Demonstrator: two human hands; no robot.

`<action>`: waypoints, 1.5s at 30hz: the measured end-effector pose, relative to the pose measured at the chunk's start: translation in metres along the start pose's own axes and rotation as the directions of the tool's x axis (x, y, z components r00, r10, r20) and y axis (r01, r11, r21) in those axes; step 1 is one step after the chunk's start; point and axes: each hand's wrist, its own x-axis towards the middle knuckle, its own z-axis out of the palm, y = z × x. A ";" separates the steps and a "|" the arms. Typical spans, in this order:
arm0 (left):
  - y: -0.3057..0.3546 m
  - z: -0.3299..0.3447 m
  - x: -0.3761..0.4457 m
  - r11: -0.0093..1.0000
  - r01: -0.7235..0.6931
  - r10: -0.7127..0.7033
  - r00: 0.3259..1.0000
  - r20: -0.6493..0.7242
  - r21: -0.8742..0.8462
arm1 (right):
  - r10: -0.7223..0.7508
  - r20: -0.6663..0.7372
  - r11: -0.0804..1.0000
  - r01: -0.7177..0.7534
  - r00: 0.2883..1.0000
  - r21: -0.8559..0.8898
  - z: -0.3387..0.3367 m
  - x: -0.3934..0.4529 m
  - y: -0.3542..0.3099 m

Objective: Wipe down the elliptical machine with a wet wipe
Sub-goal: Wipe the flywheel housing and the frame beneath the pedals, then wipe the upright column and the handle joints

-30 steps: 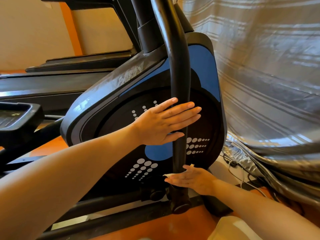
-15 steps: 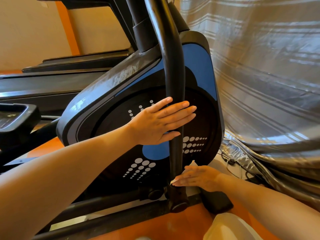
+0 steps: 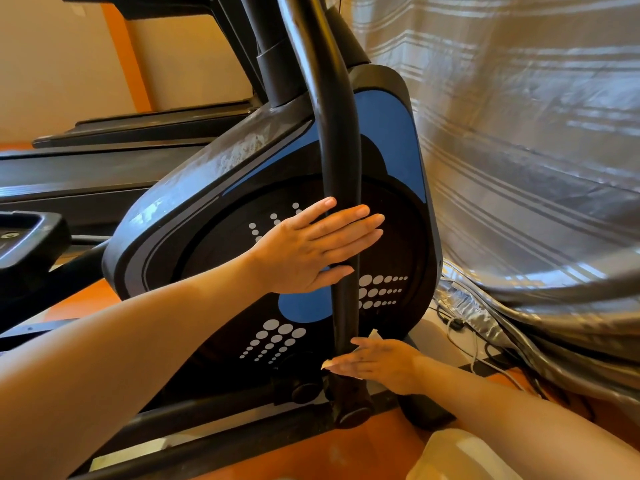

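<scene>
Your flat left hand [image 3: 311, 247] steadies the rigid black tubular swing arm [image 3: 337, 168] while your flat right hand [image 3: 377, 362], lower on it, presses the limp white wet wipe [image 3: 373, 334]; pinch that.

1. Right hand [image 3: 377, 362], flat on the wet wipe [image 3: 373, 335], now lies low against the swing arm [image 3: 337, 188], fingertips reaching past its front edge, farther left than half a second ago.
2. A corner of the wipe now shows below the fingertips.
3. Camera view drifts slightly left.
</scene>
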 end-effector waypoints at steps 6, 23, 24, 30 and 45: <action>0.002 -0.007 0.001 1.000 0.019 -0.018 0.998 0.055 -0.011 | 0.058 -0.001 0.991 -0.057 0.998 0.119 0.001 -0.025 0.012; 0.049 -0.029 -0.003 0.899 -0.109 0.259 0.914 0.313 -0.424 | 0.344 0.182 0.820 -0.389 0.921 0.420 -0.036 -0.064 0.032; 0.056 -0.029 -0.001 0.889 -0.093 0.261 0.907 0.329 -0.449 | 0.378 0.212 0.786 -0.434 0.901 0.440 -0.036 -0.066 0.032; 0.106 -0.018 0.014 0.819 0.031 0.238 0.890 0.389 -0.572 | 0.485 0.383 0.621 -0.618 0.786 0.482 -0.034 -0.092 0.029; 0.174 0.045 0.062 0.692 0.233 0.276 0.789 0.548 -0.684 | 0.414 0.764 0.139 -0.864 0.495 0.484 -0.013 -0.149 0.008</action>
